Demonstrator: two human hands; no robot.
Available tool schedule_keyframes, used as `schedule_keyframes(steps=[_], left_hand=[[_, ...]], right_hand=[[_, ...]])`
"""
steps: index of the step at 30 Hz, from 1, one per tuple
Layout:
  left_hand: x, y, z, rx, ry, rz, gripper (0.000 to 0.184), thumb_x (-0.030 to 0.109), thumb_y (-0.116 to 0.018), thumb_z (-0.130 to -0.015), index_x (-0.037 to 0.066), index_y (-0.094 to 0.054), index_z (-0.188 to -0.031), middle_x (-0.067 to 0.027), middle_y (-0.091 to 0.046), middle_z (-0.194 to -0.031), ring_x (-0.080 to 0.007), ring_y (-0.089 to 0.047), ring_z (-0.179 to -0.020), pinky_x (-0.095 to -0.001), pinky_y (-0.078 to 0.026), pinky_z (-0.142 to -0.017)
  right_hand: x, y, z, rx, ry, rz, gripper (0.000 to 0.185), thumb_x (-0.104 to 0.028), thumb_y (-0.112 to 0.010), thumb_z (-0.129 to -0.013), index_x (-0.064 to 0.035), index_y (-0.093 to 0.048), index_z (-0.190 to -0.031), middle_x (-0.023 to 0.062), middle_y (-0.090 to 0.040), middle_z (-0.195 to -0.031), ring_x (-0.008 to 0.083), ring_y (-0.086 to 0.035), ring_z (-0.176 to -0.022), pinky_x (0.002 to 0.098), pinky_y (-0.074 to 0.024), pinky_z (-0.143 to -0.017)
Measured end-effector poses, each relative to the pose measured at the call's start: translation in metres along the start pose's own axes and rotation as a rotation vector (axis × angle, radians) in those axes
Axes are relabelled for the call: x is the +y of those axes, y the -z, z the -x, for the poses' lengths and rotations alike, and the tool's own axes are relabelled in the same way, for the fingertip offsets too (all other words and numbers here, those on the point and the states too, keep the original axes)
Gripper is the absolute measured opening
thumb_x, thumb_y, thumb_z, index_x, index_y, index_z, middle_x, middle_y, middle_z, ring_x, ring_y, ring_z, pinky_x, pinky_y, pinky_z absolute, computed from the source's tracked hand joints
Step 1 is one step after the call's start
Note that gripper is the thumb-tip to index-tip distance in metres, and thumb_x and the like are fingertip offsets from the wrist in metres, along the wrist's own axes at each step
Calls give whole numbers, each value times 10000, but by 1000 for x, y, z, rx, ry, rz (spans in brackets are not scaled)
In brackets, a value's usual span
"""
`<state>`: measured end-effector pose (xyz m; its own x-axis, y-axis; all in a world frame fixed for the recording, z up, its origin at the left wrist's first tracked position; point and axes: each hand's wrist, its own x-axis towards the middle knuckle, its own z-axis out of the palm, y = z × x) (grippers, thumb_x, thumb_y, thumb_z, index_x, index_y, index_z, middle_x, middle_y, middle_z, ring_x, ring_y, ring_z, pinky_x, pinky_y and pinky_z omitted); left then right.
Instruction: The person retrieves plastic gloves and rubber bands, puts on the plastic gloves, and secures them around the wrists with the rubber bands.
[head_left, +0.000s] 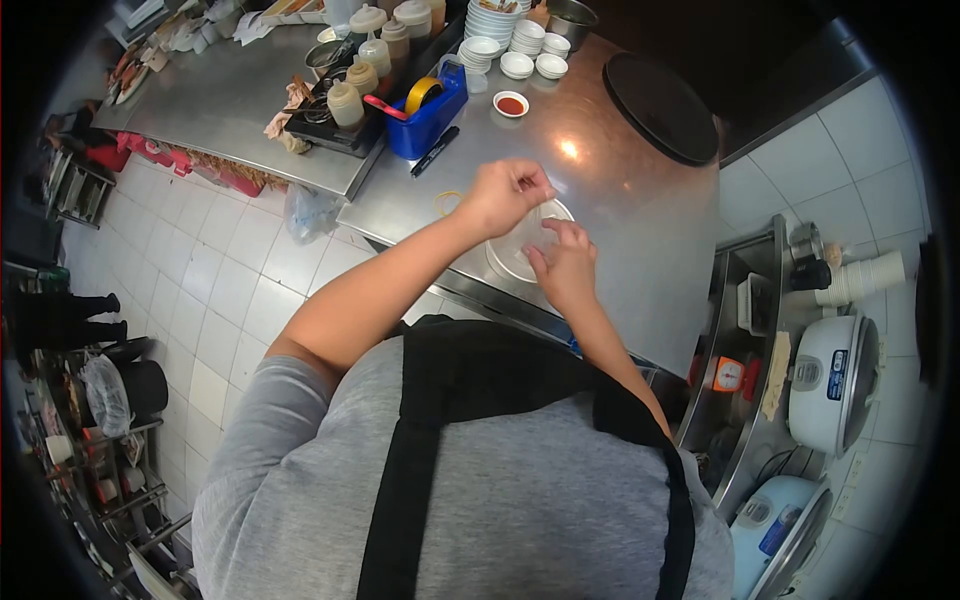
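A round white tub (497, 263) stands at the near edge of the steel counter, directly below my hands. Thin clear plastic (528, 232) shows between the hands over the tub; its shape is hard to make out. My left hand (510, 197) is raised above the far side of the tub, its fingertips pinched on the plastic. Lower and to the right, my right hand (566, 265) curls its fingers and thumb around the plastic at the tub's rim. What is inside the tub is mostly hidden. Left of the tub lies a yellow rubber band (447, 203).
Farther back are a blue tape dispenser (428, 125), a black marker (435, 152), squeeze bottles (346, 103), a small dish of red sauce (511, 104) and stacked white bowls (493, 25). A black round tray (660, 108) lies right. Rice cookers (825, 385) stand at far right.
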<state>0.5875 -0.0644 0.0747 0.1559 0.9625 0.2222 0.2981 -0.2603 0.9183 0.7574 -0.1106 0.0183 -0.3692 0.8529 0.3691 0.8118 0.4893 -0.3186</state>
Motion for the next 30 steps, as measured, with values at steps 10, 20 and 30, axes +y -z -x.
schedule_keyframes(steps=[10,20,30], left_hand=[[-15,22,2,-3,144,255,89,107,-673,-822,27,-641,-798,0,-628,-754,-56,-538,-705,-222,-434,-655],[60,127,-26,474,-225,473,144,144,-541,-918,8,-578,-887,-80,-642,-916,-152,-603,-823,-300,-494,-784],[52,91,-9,275,-189,-186,121,184,-578,-912,70,-598,-947,3,-571,-842,-98,-554,-705,-252,-464,-713]], right_hand=[[-15,18,-27,-4,-8,-140,280,-305,-727,-727,-84,-683,-893,75,-524,-1216,290,-438,-1161,434,-317,-967],[2,2,-25,-140,-4,-7,262,-332,-685,-765,-86,-732,-843,121,-465,-1329,326,-393,-1229,432,-315,-1012],[18,37,-44,-144,-179,-547,108,-142,-697,-747,-68,-682,-824,104,-575,-1192,308,-515,-1085,373,-406,-933]])
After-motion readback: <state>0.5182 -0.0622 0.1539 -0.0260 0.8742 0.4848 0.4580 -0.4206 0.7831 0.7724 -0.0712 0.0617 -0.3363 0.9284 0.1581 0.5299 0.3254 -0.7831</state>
